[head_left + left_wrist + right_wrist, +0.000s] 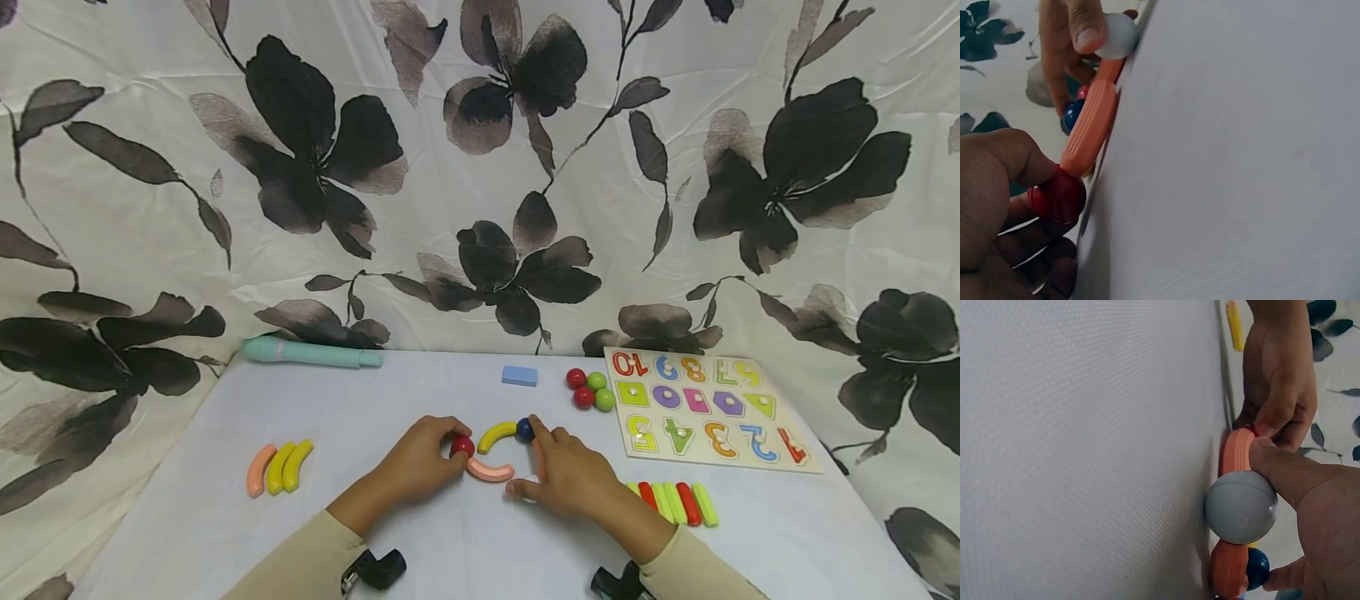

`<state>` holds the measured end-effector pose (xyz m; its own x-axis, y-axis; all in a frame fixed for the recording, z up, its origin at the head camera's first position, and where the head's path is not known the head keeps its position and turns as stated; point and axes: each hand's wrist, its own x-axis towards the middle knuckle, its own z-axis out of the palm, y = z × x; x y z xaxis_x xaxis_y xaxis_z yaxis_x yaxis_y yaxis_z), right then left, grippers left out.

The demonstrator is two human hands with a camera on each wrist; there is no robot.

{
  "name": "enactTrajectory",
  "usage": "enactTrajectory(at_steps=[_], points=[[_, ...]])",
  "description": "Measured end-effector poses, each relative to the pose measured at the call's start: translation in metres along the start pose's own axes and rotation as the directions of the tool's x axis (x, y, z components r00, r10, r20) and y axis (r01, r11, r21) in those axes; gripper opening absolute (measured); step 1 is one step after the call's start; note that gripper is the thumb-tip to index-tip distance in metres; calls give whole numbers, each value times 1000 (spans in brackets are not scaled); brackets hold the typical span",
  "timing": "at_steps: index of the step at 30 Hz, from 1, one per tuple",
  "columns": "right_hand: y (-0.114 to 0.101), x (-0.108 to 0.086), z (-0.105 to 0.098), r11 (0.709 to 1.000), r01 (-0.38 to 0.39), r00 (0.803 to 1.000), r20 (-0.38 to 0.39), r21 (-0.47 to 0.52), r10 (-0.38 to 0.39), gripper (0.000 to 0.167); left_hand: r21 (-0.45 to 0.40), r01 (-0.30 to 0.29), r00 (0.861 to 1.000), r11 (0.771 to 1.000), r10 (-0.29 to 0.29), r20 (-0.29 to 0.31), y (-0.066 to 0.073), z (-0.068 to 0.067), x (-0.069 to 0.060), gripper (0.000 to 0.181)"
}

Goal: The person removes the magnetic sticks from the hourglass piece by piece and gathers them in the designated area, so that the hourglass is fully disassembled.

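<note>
My left hand [422, 460] pinches a glossy red ball [1058, 195] between thumb and fingers on the white table. The ball touches one end of an orange ridged curved stick [491, 472]. A white ball [1241, 507] sits at that stick's other end, under the thumb of my right hand [576, 477]. This hand is spread, with a finger on a dark blue ball [525, 431]. Between the white and blue balls lies a second orange curved stick [1229, 570], mostly hidden in the head view. A yellow curved stick [497, 437] runs from the blue ball toward the red one.
Left lie orange and yellow curved sticks [281, 467]. Red and green balls [583, 397] sit beside a number-and-shape puzzle board [720, 412]. Green and red straight sticks [688, 505] lie by the right forearm. A blue block [520, 376] and teal tube [311, 352] are farther back.
</note>
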<state>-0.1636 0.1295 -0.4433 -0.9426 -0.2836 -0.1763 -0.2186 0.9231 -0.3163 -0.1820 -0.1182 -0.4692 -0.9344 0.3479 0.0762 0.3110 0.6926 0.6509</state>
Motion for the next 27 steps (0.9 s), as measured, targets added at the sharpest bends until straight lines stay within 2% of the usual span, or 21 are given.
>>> enactTrajectory(at_steps=[6, 12, 18, 23, 27], points=[[-1, -2, -1, 1000, 0, 1000, -3, 3, 0, 109, -47, -21, 1000, 999, 21, 9, 0, -7, 2, 26], [-2, -4, -1, 1000, 13, 1000, -13, 6, -13, 107, -9, -35, 998, 999, 36, 42, -2, -6, 0, 26], [-2, -4, 0, 1000, 18, 999, -34, 0, -18, 105, -1, -87, 991, 996, 87, 100, -1, -3, -4, 26], [-3, -5, 1, 1000, 22, 999, -44, -6, -23, 104, 4, -109, 988, 994, 108, 109, 1, -2, -5, 28], [-3, -4, 2, 1000, 19, 999, -43, -6, -19, 105, 13, -97, 990, 995, 95, 101, 2, -1, -6, 27]])
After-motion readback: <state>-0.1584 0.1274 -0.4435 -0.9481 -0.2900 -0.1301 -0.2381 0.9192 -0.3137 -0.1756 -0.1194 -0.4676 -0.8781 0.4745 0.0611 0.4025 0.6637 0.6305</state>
